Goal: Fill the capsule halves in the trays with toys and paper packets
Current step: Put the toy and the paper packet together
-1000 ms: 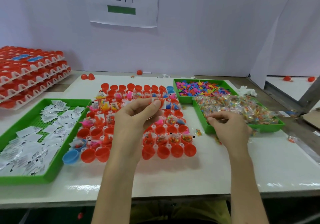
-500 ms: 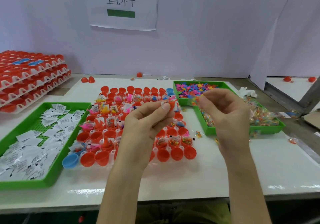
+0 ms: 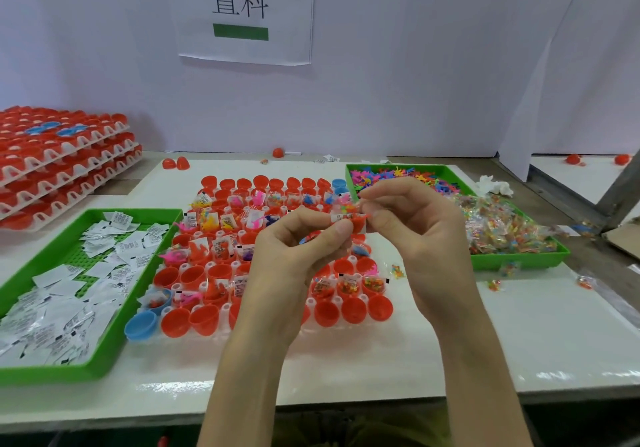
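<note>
A: Position of the red plastic capsule half (image 3: pixel 359 226)?
B: It was held up above the white tray of red capsule cups (image 3: pixel 311 303), between both hands.
A: Grip?
B: The left hand (image 3: pixel 301 249) held it, thumb and curled fingers round its body. The right hand (image 3: pixel 426 235) was curled, thumb and forefinger pinching at its mouth.
A: Contents?
B: A white printed paper packet (image 3: pixel 341 217) stuck out of the top. Something orange sat beside it, too small to identify.

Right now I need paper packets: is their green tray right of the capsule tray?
No, the green tray of paper packets lies to the left of the capsule tray.
</note>
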Demonstrator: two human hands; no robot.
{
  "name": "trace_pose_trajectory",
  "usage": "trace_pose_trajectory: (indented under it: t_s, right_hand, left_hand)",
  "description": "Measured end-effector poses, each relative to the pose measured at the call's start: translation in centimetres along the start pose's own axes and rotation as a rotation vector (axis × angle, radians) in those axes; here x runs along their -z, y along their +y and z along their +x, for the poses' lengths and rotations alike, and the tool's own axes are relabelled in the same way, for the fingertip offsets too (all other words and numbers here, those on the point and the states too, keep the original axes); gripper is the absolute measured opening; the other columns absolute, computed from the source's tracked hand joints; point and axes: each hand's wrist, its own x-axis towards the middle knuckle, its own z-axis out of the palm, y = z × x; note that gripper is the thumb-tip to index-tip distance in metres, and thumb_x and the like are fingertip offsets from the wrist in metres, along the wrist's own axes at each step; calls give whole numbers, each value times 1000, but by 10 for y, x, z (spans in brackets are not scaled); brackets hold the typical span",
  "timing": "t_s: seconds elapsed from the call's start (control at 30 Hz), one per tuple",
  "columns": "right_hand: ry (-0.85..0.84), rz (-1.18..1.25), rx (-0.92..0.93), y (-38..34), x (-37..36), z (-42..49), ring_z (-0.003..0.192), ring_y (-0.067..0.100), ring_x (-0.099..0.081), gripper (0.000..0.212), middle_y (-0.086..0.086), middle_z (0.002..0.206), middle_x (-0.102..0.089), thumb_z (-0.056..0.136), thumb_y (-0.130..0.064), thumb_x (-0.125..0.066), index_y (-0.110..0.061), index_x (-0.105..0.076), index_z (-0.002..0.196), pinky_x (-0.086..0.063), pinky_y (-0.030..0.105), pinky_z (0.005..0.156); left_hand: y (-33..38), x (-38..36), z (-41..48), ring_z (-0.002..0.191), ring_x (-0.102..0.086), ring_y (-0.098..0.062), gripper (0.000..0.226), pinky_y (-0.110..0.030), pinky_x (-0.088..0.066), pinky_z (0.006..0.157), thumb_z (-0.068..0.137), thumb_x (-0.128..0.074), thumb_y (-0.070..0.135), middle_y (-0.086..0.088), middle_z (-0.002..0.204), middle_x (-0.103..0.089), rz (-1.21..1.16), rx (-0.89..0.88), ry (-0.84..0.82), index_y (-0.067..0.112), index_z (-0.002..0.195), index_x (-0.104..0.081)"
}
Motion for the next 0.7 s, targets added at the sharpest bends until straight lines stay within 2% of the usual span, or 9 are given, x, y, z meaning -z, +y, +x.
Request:
trace_pose_trajectory:
  t_s: [0.07,0.13,0.2,0.37,0.53,0.6,0.7]
  right_hand:
    - [-29,-4,-2,-1,1,0,90,18,-73,16,-2,90,-76,94,-6,-63,-19,-72,97,-59,30,81]
    - [-61,25,-13,-3,1,0,90,18,-73,11,-1,91,-75,95,-18,-62,-19,-72,100,-58,27,80]
    - [-65,33,-4,-5,0,-1,87,15,-74,16,-1,88,-76,86,-26,-70,-19,-71,101,-57,22,77]
    - [8,52,-2,-2,-4,-1,83,17,-74,23,-1,83,-76,75,-21,-77,-19,-70,97,-58,24,74]
    - [-50,68,50,-3,-11,2,82,18,-75,25,-1,83,-76,75,-20,-79,-18,-69,98,-59,25,75]
    - [-87,56,53,-4,-17,4,84,17,-75,25,-2,85,-76,76,-21,-80,-19,-69,99,-59,24,76]
    - [-151,29,10,-6,-30,11,84,13,-74,24,-3,88,-77,78,-14,-82,-20,-71,98,-57,21,76]
  left_hand:
    - [0,0,0,67,-68,-9,21,-18,-54,64,50,-83,36,0,75,-74,23,-3,18,23,67,-78]
    - [2,1,-1,66,-66,-9,23,-18,-54,64,51,-82,37,0,74,-73,22,-17,27,22,68,-79]
    - [3,1,-1,67,-67,-10,23,-18,-54,65,52,-82,37,0,72,-73,29,-36,27,22,70,-79]
    - [3,3,-1,70,-71,-12,23,-19,-55,67,54,-81,38,1,74,-74,78,-52,45,25,74,-81]
    - [10,21,0,85,-73,-12,37,-22,-58,75,63,-80,41,5,90,-75,198,-39,1,30,98,-80]
    - [14,27,-2,84,-74,-14,33,-22,-57,75,62,-80,40,0,89,-77,176,-63,3,24,91,-81]
    - [16,33,-3,84,-74,-19,24,-26,-57,77,62,-80,38,-2,85,-77,188,-149,163,24,81,-81]
